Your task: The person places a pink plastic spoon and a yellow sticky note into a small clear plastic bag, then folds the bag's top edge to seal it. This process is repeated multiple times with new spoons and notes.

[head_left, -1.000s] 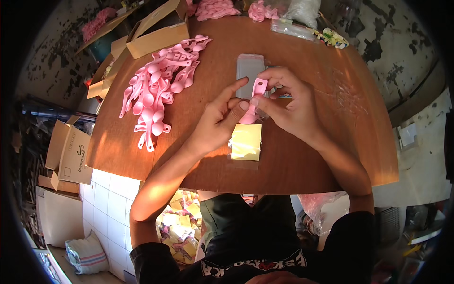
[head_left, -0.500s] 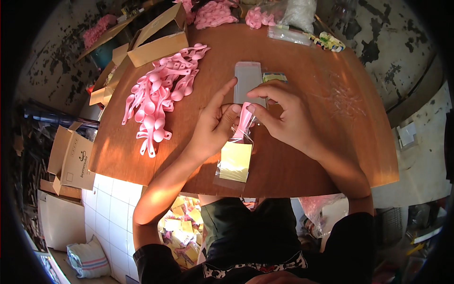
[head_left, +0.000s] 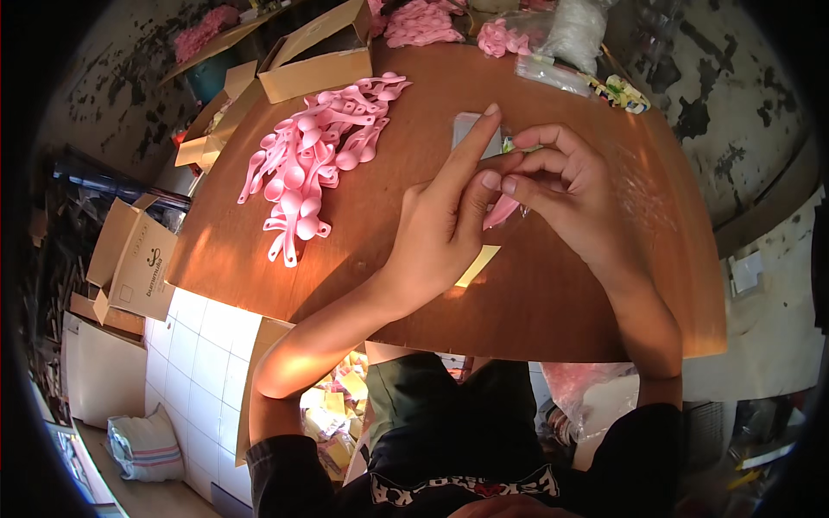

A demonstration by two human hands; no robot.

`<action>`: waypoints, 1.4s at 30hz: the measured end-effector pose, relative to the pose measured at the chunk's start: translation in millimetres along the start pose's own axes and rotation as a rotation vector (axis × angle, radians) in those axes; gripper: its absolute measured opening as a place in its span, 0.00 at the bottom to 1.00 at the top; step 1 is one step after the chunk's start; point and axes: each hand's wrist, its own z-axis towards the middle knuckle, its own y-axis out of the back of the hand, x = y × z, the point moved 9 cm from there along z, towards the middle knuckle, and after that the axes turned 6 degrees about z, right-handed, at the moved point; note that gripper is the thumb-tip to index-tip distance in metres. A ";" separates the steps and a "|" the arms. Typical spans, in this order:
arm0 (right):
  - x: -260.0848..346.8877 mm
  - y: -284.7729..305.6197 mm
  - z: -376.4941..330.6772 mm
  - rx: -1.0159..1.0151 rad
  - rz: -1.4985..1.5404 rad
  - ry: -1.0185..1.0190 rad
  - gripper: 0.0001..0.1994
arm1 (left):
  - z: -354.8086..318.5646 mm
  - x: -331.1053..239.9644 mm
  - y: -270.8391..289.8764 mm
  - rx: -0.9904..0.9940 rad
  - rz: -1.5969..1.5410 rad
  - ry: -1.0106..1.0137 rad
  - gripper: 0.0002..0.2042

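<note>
My left hand and my right hand meet over the middle of a round brown table. Together they pinch a small clear packet with a pink spoon in it and a yellow card at its lower end. The packet is lifted just above the table and mostly hidden by my fingers. My left index finger points up across a grey flat block that lies on the table behind the hands.
A heap of loose pink spoons lies on the table's left part. An open cardboard box stands at the back left, bags of pink items and a clear bag at the back. More boxes sit on the floor at left.
The packet with the pink spoon has been raised and drawn in under my fingers; the yellow card, plain to see before, is now mostly covered by my left hand.
</note>
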 end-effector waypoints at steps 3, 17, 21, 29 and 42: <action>21.9 5.5 7.9 0.019 -0.033 0.014 0.16 | -0.9 -1.8 4.5 -0.007 -0.102 -0.019 0.30; 64.6 1.7 -12.2 -0.012 -0.164 0.128 0.16 | -16.9 -6.9 -10.0 0.045 -0.222 0.088 0.24; 51.7 -5.4 -20.2 0.017 -0.102 0.115 0.15 | -27.5 2.9 -16.5 -0.010 -0.512 0.324 0.13; 79.4 -23.8 -48.0 0.133 -0.553 0.512 0.08 | -38.1 4.5 -14.4 0.070 -0.413 0.458 0.11; 87.7 -28.7 -60.0 0.099 -0.854 0.780 0.07 | -39.5 -15.4 -23.0 0.286 -0.525 0.447 0.16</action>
